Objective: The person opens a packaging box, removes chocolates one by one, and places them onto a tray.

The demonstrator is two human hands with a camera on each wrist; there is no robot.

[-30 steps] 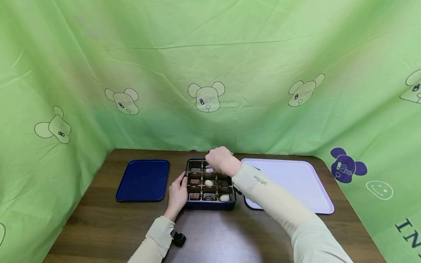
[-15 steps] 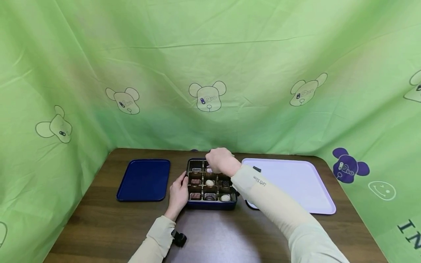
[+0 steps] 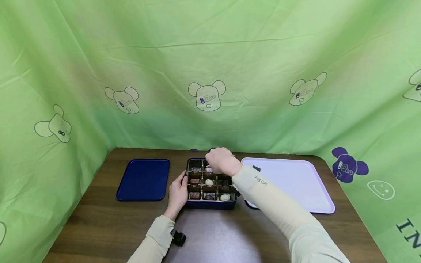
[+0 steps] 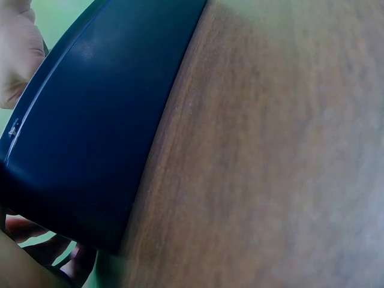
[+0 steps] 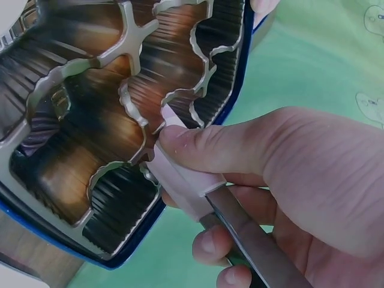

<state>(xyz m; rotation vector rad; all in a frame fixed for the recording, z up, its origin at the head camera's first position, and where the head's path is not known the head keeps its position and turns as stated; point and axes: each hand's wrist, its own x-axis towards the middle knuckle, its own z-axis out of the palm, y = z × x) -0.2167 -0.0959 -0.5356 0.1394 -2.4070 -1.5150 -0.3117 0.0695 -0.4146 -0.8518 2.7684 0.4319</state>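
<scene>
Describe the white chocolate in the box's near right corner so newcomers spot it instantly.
On the wooden table, find the navy box gripped by the left hand. At its nearest row's right end sits the white chocolate, that row's only pale piece.

The cream fabric sleeve point(image 3: 283, 208) on the right forearm bears dark lettering, upside down in the head view, that reads "Let's Slim". On the light green cloth curtain point(image 3: 210, 44), large dark capitals point(image 3: 409, 230) at the right edge read "IN"; the small lettering on its round-eared purple bear head point(image 3: 349, 168) is too unclear to read surely.
</scene>
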